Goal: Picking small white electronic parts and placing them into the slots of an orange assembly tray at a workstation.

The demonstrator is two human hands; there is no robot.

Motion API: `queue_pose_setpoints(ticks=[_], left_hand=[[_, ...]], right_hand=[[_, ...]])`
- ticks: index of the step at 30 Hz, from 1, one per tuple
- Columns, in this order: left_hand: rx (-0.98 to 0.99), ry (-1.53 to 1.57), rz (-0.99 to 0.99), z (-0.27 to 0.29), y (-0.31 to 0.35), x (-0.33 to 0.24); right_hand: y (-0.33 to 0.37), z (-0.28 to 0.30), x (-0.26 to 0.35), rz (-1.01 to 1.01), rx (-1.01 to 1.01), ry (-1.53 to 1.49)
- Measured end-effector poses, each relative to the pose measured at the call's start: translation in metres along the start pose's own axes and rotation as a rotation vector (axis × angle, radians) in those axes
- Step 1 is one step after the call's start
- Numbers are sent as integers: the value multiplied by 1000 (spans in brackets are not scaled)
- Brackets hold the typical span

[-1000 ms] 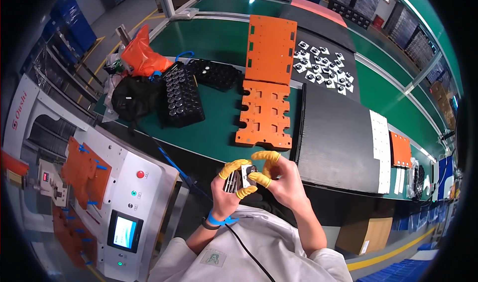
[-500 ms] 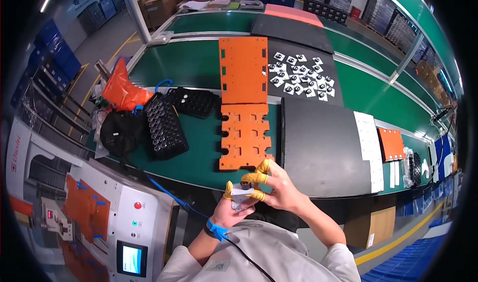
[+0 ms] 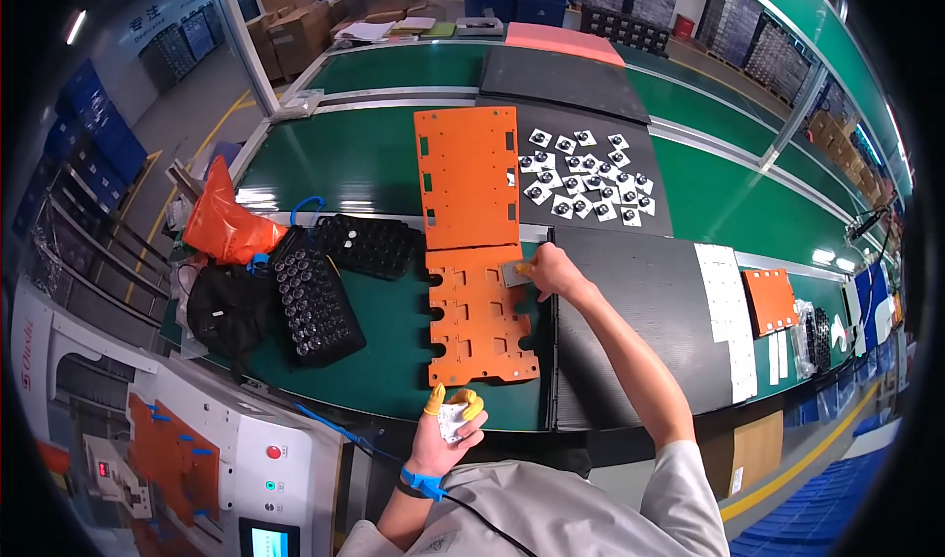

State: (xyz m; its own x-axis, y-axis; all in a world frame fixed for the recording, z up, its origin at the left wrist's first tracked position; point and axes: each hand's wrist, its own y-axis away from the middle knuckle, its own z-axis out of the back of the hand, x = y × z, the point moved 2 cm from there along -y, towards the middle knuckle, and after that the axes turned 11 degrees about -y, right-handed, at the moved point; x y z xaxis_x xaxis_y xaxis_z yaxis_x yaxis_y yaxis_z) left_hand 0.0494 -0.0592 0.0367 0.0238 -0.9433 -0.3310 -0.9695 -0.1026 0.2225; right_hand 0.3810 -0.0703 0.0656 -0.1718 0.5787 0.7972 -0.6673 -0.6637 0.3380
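Observation:
My left hand [image 3: 448,436], with yellow finger cots and a blue wrist strap, is closed round small whitish square pieces [image 3: 452,422] near the table's front edge. Further off, my right hand [image 3: 553,271] pinches a small grey square plate [image 3: 513,274] over the upper right corner of the orange notched fixture [image 3: 479,325]. Whether the plate rests in a recess there, I cannot tell. Behind the fixture an orange perforated panel [image 3: 467,177], joined along its near edge, extends away. White square plates with round black parts [image 3: 592,182] lie spread out to the right of the panel.
On the left are a black tray of clear round lenses [image 3: 313,296], another black tray [image 3: 366,245], a black bag [image 3: 226,306] and an orange plastic bag [image 3: 229,217]. A black sheet [image 3: 630,350] lies to the right. A machine with a screen [image 3: 269,540] stands at lower left.
My right hand has left my left hand and reached forward to the fixture with a grey plate. My left hand keeps the whitish pieces, slightly lower. The view has shifted.

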Motion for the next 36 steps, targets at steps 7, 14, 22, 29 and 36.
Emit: queue_pose_setpoints(ticks=[7, 14, 22, 29, 36], left_hand=[[-164, -178, -162, -11, 3, -13], [-21, -67, -312, -4, 19, -35], [-197, -228, -491, 13, 49, -53], [-450, -377, -532, 46, 68, -73], [-507, -583, -571, 64, 69, -79]], right_hand=[[-6, -16, 2, -54, 77, -141], [-6, -10, 3, -42, 99, -160], [93, -19, 44, 429, -299, 441], [277, -110, 8, 398, 968, -266], [252, -216, -136, 236, 239, -39]])
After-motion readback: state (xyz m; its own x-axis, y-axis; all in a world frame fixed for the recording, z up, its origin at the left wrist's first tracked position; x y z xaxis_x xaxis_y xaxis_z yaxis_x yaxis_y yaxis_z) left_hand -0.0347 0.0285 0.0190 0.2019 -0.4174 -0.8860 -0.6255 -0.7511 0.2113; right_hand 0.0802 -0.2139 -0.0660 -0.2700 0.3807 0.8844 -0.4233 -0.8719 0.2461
